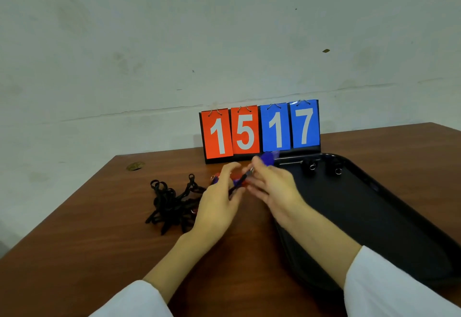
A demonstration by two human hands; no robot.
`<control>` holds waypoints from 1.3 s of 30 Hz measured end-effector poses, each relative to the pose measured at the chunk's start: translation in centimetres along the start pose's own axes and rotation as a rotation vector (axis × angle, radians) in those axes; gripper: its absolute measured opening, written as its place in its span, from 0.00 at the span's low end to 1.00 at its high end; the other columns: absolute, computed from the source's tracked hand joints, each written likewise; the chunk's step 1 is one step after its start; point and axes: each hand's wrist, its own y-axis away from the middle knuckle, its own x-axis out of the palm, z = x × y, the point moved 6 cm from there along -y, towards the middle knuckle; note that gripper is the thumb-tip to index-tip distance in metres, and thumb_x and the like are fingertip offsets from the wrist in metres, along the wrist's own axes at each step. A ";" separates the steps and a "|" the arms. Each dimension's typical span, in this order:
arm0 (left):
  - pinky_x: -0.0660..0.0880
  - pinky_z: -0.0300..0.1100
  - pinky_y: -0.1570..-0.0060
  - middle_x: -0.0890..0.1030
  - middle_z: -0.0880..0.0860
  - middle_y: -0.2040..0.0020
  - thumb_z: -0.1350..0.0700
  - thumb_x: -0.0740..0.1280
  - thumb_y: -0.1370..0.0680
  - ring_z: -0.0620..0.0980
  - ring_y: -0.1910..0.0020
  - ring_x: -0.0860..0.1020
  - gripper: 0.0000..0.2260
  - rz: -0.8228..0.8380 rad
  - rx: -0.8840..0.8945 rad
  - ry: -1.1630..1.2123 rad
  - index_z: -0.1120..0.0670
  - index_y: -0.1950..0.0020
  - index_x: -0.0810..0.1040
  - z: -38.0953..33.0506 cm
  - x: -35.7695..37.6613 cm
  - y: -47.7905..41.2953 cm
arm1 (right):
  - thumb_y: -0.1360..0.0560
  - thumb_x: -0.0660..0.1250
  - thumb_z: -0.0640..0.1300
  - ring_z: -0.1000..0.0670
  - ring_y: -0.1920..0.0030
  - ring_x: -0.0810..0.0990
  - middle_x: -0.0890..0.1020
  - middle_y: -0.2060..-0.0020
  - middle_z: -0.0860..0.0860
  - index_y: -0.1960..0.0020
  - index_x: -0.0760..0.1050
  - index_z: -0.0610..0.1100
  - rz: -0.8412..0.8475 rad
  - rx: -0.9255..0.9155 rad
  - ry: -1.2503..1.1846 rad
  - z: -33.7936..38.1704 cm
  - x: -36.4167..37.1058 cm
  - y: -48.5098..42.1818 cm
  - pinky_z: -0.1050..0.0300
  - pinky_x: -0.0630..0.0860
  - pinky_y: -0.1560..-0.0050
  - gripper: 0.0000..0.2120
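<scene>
Both hands are meeting over the middle of the wooden table point(99, 242), just in front of the flip scoreboard point(259, 129), which is showing 15 in red and 17 in blue.

- The left hand point(219, 199) is curling its fingers and thumb round the lower end of a black strap point(240, 182).
- The strap is running from the left hand's 1 o'clock up toward the right hand's fingertips.
- The right hand point(277, 187) is pinching the strap's upper end at a small metal clip point(251, 170), with its other fingers fanning loosely toward 9 o'clock.
- A blue plastic piece point(269, 158) is sitting at the right hand's 12 o'clock, touching or just behind the fingertips; blur is hiding which.
- A red plastic piece point(216, 176) is showing at the left hand's 11 o'clock, partly covered by the knuckles.
- A tangled pile of black straps point(172, 204) is lying at the left hand's 9 o'clock, close by.
- A black tray point(349, 204) is lying at the right hand's 3 o'clock, with the wrist passing over its near rim.
- Two looped straps with metal rings point(310, 166) point(336, 169) are lying at the tray's far end.
- A brass-coloured disc point(135, 166) is lying at the table's 10 o'clock corner.
</scene>
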 end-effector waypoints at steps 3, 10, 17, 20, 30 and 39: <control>0.71 0.28 0.69 0.78 0.41 0.56 0.60 0.64 0.23 0.37 0.65 0.76 0.14 -0.028 -0.128 -0.013 0.49 0.39 0.72 1.9 -0.9 -0.5 | 0.22 0.61 0.45 0.47 0.50 0.83 0.83 0.52 0.44 0.48 0.75 0.40 0.039 -0.021 -0.309 2.6 -1.4 -0.4 0.50 0.77 0.44 0.09; 0.76 0.44 0.51 0.78 0.45 0.55 0.59 0.66 0.23 0.49 0.51 0.77 0.03 -0.302 -0.428 0.258 0.51 0.52 0.78 5.9 -6.1 -2.1 | 0.21 0.60 0.45 0.57 0.77 0.63 0.66 0.77 0.53 0.54 0.73 0.40 0.023 0.024 -0.213 5.1 -5.9 -1.3 0.64 0.67 0.73 0.09; 0.76 0.43 0.63 0.79 0.50 0.58 0.50 0.69 0.26 0.48 0.59 0.78 0.07 -0.298 -0.431 -0.049 0.51 0.51 0.77 7.7 -7.2 -2.1 | 0.22 0.61 0.48 0.56 0.74 0.65 0.70 0.73 0.51 0.51 0.76 0.37 -0.193 -0.172 0.443 5.0 -7.5 -1.4 0.62 0.63 0.73 0.14; 0.76 0.44 0.63 0.80 0.50 0.58 0.49 0.66 0.23 0.49 0.60 0.77 0.07 -0.308 -0.400 -0.228 0.52 0.54 0.78 8.2 -7.6 -1.7 | 0.22 0.59 0.51 0.53 0.70 0.70 0.75 0.68 0.47 0.56 0.75 0.39 -0.378 -0.387 0.713 6.9 -8.8 -1.0 0.60 0.67 0.69 0.15; 0.71 0.49 0.43 0.72 0.48 0.42 0.56 0.71 0.31 0.50 0.41 0.71 0.23 0.178 -0.245 -0.391 0.44 0.37 0.72 6.6 -4.7 -2.3 | 0.21 0.59 0.47 0.54 0.59 0.75 0.78 0.59 0.51 0.44 0.76 0.43 0.031 -0.191 0.526 4.5 -6.1 -1.0 0.59 0.74 0.55 0.12; 0.74 0.46 0.42 0.80 0.54 0.45 0.57 0.61 0.24 0.52 0.43 0.77 0.10 0.052 -0.233 0.890 0.55 0.44 0.75 -3.0 -1.3 0.4 | 0.27 0.67 0.42 0.52 0.48 0.82 0.85 0.51 0.48 0.42 0.77 0.44 0.360 -0.106 0.240 3.4 -2.0 1.9 0.58 0.77 0.45 0.14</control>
